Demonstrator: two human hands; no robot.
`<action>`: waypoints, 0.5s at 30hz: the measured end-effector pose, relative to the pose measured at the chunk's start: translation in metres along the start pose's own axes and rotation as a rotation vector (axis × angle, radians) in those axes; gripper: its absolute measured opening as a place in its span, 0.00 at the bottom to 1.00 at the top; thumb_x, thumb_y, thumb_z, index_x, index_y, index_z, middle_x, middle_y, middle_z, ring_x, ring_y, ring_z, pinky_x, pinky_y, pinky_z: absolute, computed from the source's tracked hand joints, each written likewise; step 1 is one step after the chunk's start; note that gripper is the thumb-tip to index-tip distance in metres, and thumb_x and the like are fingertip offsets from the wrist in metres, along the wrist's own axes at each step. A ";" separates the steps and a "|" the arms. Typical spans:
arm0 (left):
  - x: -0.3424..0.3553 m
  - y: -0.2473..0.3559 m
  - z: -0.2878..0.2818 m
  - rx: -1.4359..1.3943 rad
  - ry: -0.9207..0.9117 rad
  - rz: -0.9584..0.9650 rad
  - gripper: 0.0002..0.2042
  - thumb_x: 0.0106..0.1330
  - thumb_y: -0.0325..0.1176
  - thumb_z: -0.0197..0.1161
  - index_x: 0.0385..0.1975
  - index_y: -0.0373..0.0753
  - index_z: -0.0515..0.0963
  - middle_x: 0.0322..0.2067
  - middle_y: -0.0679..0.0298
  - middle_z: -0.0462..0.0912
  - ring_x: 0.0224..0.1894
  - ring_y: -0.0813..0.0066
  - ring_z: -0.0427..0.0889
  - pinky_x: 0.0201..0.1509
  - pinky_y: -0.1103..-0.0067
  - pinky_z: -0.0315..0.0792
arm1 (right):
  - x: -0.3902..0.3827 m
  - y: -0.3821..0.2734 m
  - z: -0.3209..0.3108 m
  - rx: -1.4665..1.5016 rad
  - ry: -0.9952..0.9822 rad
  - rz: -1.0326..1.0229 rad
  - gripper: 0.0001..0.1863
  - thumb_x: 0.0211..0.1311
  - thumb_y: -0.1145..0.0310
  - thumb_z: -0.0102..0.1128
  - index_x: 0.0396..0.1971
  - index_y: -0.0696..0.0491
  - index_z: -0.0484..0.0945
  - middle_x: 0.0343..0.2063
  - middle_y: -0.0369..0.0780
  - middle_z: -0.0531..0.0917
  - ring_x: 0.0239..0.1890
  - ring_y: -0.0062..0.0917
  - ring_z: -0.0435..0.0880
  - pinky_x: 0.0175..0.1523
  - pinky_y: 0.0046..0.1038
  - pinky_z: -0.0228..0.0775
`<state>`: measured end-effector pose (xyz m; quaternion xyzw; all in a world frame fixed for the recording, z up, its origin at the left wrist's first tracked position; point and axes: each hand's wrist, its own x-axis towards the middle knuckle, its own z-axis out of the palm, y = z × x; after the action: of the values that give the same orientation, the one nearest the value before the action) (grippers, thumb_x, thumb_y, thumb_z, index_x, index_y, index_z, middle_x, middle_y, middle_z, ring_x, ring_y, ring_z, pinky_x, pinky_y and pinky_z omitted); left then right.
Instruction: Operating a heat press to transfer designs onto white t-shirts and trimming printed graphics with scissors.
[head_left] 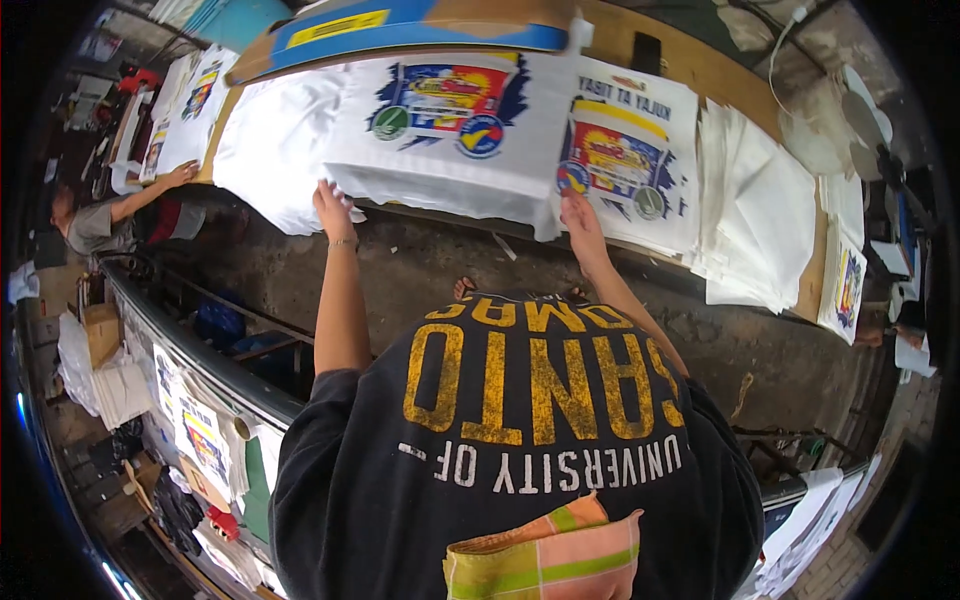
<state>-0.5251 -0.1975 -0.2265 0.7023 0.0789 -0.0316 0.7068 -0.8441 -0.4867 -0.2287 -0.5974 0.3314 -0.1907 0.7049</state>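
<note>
A white printed cloth (440, 182) with a colourful yellow, red and blue design lies over the table, its near edge hanging slightly. My left hand (337, 212) is closed on its near left corner, fingers pinched together. At the near right corner, my right hand (582, 228) pinches the same cloth. To the right lies another printed cloth (670, 150) with a similar design. Plain white cloth (270, 150) lies bunched to the left. Just beyond the held cloth is a long blue frame or board (470, 38) with a yellow strip, slightly blurred.
A stack of white cloths (755, 205) spreads along the table (812, 262) at right. More printed cloth (200, 95) lies far left, where another person's hand (183, 174) rests by the table. Behind me runs a dark metal-edged table (190, 335) with printed sheets.
</note>
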 end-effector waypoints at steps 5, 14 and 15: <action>0.071 -0.010 0.005 0.068 -0.170 0.023 0.40 0.65 0.65 0.34 0.61 0.32 0.57 0.62 0.53 0.61 0.64 0.63 0.60 0.63 0.70 0.58 | 0.024 0.029 0.018 0.151 0.109 0.358 0.37 0.67 0.40 0.36 0.62 0.57 0.59 0.57 0.40 0.70 0.61 0.26 0.65 0.64 0.30 0.55; 0.148 0.025 -0.082 0.243 -0.688 0.126 0.20 0.70 0.38 0.49 0.58 0.34 0.66 0.50 0.58 0.76 0.50 0.68 0.75 0.55 0.73 0.69 | 0.003 -0.090 0.038 0.117 0.193 -0.087 0.18 0.65 0.60 0.54 0.49 0.57 0.72 0.43 0.34 0.77 0.46 0.16 0.72 0.50 0.22 0.62; 0.119 0.064 -0.035 -0.007 -0.665 -0.226 0.19 0.70 0.37 0.49 0.55 0.31 0.68 0.48 0.58 0.77 0.49 0.68 0.76 0.55 0.74 0.69 | -0.005 -0.116 0.040 0.159 0.283 -0.220 0.17 0.65 0.60 0.53 0.47 0.56 0.73 0.39 0.33 0.78 0.40 0.14 0.72 0.45 0.20 0.62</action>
<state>-0.4001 -0.1543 -0.1823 0.6380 -0.0782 -0.3362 0.6883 -0.8046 -0.4795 -0.1129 -0.5396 0.3437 -0.3741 0.6714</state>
